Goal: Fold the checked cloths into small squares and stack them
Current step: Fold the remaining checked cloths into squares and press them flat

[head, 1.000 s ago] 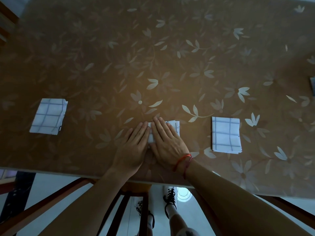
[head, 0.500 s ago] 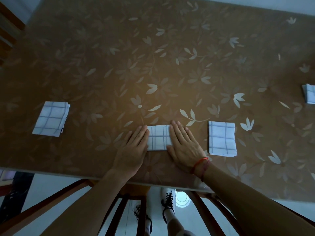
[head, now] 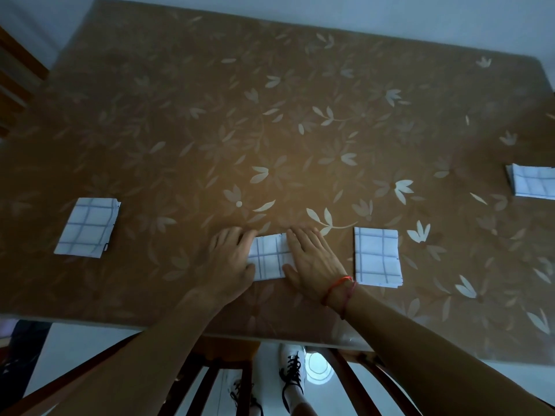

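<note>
Cloths lie in a row on the brown flowery table (head: pixel 300 85). At the left of the frame sits one folded checked cloth (head: pixel 87 227), a small square, all by itself and well apart from the hands.

Near the bottom middle of the frame, the left hand (head: pixel 229 261) lies flat on the table. Its fingers are straight and close together, and their tips look a bit curled at the top. They press on the left edge of the middle cloth (head: pixel 270 256). This cloth is already a small square too. The right hand (head: pixel 315 262) lies flat on the other side. Its fingers are also straight and close together, and the thumb sticks out and touches the cloth's lower right corner. I think both hands push down and out from the middle so the folds get flat and stay shut. A red string (head: pixel 338 288) goes round the right wrist.

Just beside the right hand, not touching it, lies another folded cloth (head: pixel 377 256). At the far right edge of the frame sits a fourth cloth (head: pixel 533 183), partly cut off by the frame.

All four squares lie apart, so the stacking does not look done yet. Maybe they are spread out to leave room for folding.
</note>
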`<action>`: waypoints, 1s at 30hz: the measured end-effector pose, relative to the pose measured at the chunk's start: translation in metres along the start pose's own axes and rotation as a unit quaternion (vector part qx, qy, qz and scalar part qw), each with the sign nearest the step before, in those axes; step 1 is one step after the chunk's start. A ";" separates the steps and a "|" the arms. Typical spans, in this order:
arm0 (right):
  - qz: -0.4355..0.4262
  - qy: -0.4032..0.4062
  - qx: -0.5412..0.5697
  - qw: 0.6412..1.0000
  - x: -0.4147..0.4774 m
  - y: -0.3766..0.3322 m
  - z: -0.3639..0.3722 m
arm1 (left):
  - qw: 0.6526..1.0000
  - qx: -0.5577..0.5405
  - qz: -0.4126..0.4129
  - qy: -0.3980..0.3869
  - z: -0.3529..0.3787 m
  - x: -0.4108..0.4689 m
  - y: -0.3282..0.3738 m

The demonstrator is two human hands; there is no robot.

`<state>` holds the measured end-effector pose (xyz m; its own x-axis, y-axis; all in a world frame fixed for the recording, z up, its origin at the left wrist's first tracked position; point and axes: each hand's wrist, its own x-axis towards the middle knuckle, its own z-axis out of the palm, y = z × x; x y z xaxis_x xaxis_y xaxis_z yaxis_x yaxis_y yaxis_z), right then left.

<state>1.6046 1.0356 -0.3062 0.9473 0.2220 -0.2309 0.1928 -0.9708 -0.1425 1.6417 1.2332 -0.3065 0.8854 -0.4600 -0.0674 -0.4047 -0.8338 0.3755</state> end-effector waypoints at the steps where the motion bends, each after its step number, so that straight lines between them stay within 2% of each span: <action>1: -0.001 0.004 0.004 1.000 0.002 0.001 -0.002 | 0.999 -0.032 -0.026 0.001 -0.002 0.003 0.003; 4: -0.008 -0.002 0.016 1.000 0.007 0.002 -0.010 | 0.980 -0.172 -0.096 0.018 -0.009 0.008 0.014; 6: -0.017 -0.009 0.018 1.000 0.010 0.004 -0.016 | 0.965 -0.237 -0.108 0.034 -0.014 0.008 0.020; 11: -0.036 0.009 0.086 0.996 0.014 -0.004 -0.050 | 0.942 -0.303 -0.132 0.055 -0.035 0.000 0.030; 13: -0.030 -0.007 0.113 0.993 0.007 -0.011 -0.074 | 0.934 -0.328 -0.132 0.061 -0.046 -0.006 0.037; 14: -0.031 -0.043 0.092 0.994 -0.002 -0.013 -0.090 | 0.927 -0.346 -0.130 0.070 -0.052 -0.009 0.040; 15: -0.030 -0.129 0.042 0.990 -0.013 -0.013 -0.101 | 0.919 -0.362 -0.131 0.081 -0.057 -0.012 0.043; 17: -0.004 -0.299 -0.049 0.953 -0.038 -0.016 -0.124 | 0.908 -0.383 -0.138 0.095 -0.069 -0.018 0.048; 19: 0.003 -0.369 -0.038 0.929 -0.049 -0.014 -0.131 | 0.895 -0.411 -0.142 0.099 -0.080 -0.025 0.052; 20: 0.043 -0.357 0.040 0.932 -0.050 -0.012 -0.128 | 0.889 -0.423 -0.143 0.102 -0.086 -0.029 0.055; 21: 0.067 -0.290 0.073 0.952 -0.048 -0.008 -0.116 | 0.883 -0.434 -0.143 0.105 -0.093 -0.032 0.057; 22: 0.117 -0.243 0.127 0.955 -0.049 -0.007 -0.110 | 0.877 -0.445 -0.142 0.108 -0.100 -0.036 0.058; 23: 0.130 -0.182 0.162 0.961 -0.051 -0.003 -0.100 | 0.872 -0.455 -0.142 0.110 -0.106 -0.039 0.060; 25: 0.123 -0.062 0.212 0.968 -0.056 -0.011 -0.108 | 0.862 -0.473 -0.141 0.115 -0.120 -0.047 0.063; 26: 0.122 -0.011 0.257 0.959 -0.052 -0.025 -0.118 | 0.858 -0.480 -0.142 0.119 -0.126 -0.051 0.063; 28: 0.080 0.102 0.273 0.953 -0.049 -0.046 -0.147 | 0.845 -0.493 -0.160 0.130 -0.136 -0.061 0.063; 30: 0.065 0.143 0.333 0.930 -0.054 -0.055 -0.162 | 0.825 -0.513 -0.189 0.142 -0.142 -0.071 0.058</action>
<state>1.5845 1.0622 -0.1299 0.9992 -0.0189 -0.0352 -0.0384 -0.6953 -0.7177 1.5881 1.2608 -0.1487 0.9809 -0.0151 -0.1941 0.1903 -0.1360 0.9723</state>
